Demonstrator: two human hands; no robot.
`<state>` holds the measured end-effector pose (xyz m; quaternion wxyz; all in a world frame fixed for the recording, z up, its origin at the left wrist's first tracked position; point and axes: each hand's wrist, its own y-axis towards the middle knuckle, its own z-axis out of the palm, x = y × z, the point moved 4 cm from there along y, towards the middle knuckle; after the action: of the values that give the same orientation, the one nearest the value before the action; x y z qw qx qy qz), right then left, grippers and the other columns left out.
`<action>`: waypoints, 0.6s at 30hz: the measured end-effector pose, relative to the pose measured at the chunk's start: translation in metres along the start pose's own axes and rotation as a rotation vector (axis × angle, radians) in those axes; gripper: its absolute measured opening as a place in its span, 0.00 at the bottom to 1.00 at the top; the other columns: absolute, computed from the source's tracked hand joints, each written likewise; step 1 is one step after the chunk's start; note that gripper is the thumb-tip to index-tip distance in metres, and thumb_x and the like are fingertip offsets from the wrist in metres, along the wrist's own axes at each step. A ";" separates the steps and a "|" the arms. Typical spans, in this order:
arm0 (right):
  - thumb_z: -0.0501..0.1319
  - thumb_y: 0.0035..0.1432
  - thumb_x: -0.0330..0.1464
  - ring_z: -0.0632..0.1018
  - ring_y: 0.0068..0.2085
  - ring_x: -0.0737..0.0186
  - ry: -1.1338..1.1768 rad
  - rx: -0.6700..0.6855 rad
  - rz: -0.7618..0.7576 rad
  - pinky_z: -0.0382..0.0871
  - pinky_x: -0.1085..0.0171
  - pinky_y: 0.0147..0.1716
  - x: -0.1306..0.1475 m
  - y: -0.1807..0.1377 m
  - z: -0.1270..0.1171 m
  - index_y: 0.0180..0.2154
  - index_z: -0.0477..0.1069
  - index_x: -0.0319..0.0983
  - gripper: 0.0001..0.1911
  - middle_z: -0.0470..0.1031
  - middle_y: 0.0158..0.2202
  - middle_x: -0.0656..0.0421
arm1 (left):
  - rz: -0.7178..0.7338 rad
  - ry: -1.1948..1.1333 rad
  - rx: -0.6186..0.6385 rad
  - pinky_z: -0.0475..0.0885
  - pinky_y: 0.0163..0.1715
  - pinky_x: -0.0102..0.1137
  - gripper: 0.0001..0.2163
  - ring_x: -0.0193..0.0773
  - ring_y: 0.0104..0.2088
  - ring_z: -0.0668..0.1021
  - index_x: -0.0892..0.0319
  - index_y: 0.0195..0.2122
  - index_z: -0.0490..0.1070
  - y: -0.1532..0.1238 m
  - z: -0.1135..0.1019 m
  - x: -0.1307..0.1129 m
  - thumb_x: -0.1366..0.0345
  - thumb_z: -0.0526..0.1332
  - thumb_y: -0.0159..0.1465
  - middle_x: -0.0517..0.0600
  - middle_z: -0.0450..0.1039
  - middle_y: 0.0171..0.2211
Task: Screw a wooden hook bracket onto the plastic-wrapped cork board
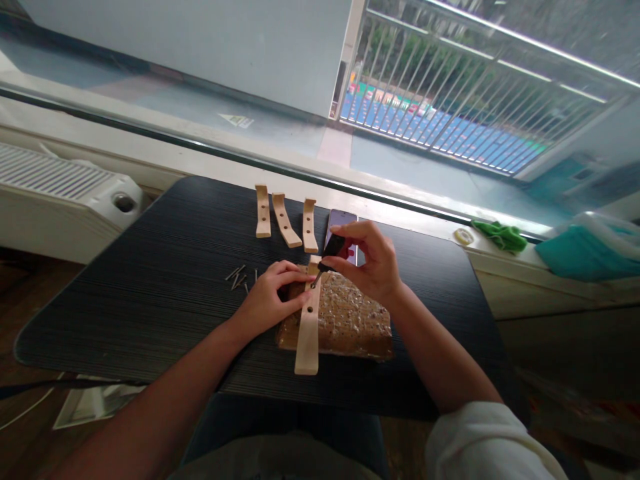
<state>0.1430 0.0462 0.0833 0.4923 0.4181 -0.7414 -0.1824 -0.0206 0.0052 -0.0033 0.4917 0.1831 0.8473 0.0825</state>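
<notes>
A brown speckled board (350, 320) lies on the dark table (150, 293). A pale wooden hook piece (309, 333) with holes rests across its left side. My left hand (267, 297) presses on the board's left end, fingers curled around the wooden piece near its upper hole. My right hand (370, 263) pinches a small black-handled screwdriver (327, 253), its tip pointing down at the upper part of the wooden piece.
Three more wooden hook pieces (285, 220) lie in a row at the table's far side, next to a phone (343, 223). Several loose screws (240, 277) lie left of my left hand. A radiator (60, 190) stands at left; a green cloth (500, 235) lies on the sill.
</notes>
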 end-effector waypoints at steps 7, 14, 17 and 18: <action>0.59 0.57 0.27 0.70 0.25 0.72 -0.012 0.058 -0.050 0.68 0.69 0.24 0.006 0.002 -0.004 0.47 0.66 0.42 0.15 0.67 0.27 0.65 | 0.016 -0.003 -0.006 0.72 0.45 0.37 0.10 0.41 0.42 0.74 0.57 0.41 0.78 -0.001 0.000 0.000 0.65 0.64 0.58 0.50 0.71 0.38; 0.60 0.57 0.25 0.71 0.26 0.73 0.008 0.069 -0.078 0.69 0.69 0.26 0.006 0.002 -0.005 0.49 0.65 0.42 0.18 0.70 0.31 0.64 | 0.009 -0.008 -0.002 0.71 0.46 0.38 0.10 0.41 0.42 0.74 0.57 0.41 0.78 -0.001 -0.001 -0.001 0.65 0.64 0.58 0.51 0.71 0.38; 0.60 0.57 0.24 0.71 0.27 0.73 0.010 0.079 -0.112 0.70 0.69 0.26 0.006 0.003 -0.004 0.47 0.66 0.43 0.16 0.71 0.33 0.63 | -0.001 -0.005 0.003 0.71 0.46 0.38 0.10 0.42 0.42 0.74 0.58 0.41 0.78 -0.001 -0.001 -0.001 0.65 0.64 0.58 0.51 0.71 0.38; 0.60 0.57 0.25 0.71 0.27 0.73 0.012 0.086 -0.118 0.70 0.69 0.26 0.007 0.003 -0.004 0.47 0.66 0.42 0.15 0.72 0.33 0.62 | -0.003 -0.004 0.004 0.71 0.46 0.38 0.10 0.42 0.42 0.74 0.58 0.41 0.78 -0.001 -0.001 -0.001 0.65 0.64 0.58 0.51 0.71 0.38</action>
<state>0.1445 0.0433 0.0911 0.4666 0.4828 -0.7197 -0.1768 -0.0207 0.0039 -0.0021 0.4931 0.1828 0.8468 0.0798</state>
